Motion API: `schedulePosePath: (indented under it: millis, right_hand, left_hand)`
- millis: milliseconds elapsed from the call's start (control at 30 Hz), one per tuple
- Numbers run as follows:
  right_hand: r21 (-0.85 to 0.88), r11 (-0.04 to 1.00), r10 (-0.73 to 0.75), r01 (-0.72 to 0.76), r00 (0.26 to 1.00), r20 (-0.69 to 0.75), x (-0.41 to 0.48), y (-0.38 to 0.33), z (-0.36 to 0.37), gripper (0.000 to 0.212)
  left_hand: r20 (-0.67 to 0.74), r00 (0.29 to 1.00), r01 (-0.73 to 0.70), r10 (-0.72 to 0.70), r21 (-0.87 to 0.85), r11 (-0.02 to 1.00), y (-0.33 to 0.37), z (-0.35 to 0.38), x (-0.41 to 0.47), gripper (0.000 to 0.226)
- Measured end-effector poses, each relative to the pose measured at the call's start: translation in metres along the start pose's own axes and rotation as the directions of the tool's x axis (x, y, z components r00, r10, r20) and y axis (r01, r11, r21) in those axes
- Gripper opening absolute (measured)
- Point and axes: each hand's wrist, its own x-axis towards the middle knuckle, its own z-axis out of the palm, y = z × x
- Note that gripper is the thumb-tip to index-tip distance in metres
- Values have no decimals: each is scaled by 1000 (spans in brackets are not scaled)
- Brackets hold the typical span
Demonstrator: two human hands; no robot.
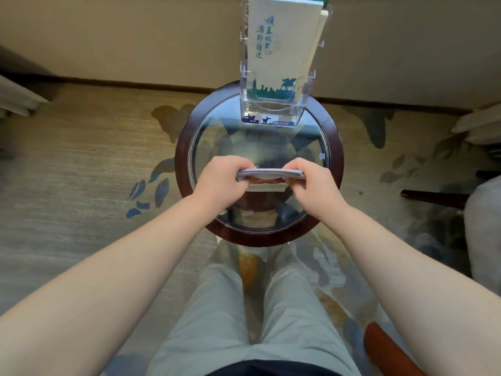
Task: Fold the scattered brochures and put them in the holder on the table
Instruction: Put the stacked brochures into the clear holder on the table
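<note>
A folded brochure [269, 175], seen edge-on as a thin grey-white stack, hangs just above the round glass table [184, 147]. My left hand [221, 183] grips its left end and my right hand [314, 185] grips its right end, fingers curled under it. At the table's far edge stands a clear acrylic holder [271, 109]. Inside it stands a cream brochure [282, 50] with blue lettering and a blue-green skyline, upright and leaning back a little.
The table has a dark wooden rim and stands on a patterned carpet. My legs in light trousers are below it. A dark chair arm [433, 198] and grey cushion [482, 229] are at the right, and a reddish wooden arm [390, 351] at the bottom right.
</note>
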Motion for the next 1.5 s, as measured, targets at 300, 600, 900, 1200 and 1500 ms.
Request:
schedulePosePath:
  millis: [300,600,900,1200,1500]
  right_hand:
    - [-203,952,-227,228,974,28,-10,-14,2,43]
    - [-635,749,-123,188,982,145,-8,-31,12,40]
    - [-721,664,-88,198,978,187,6,-52,-1,26]
    - [-710,651,-272,269,956,113,48,-103,-81,31]
    - [-707,661,-331,250,943,24,95,-120,-133,30]
  left_hand:
    - [153,987,-108,51,389,915,17,7,3,21]
    - [208,964,-263,165,668,696,30,5,7,31]
    - [240,969,-216,57,713,667,47,5,21,22]
    - [76,978,-185,196,749,637,84,-71,56,20]
    - [16,961,-189,275,766,615,112,-117,114,29]
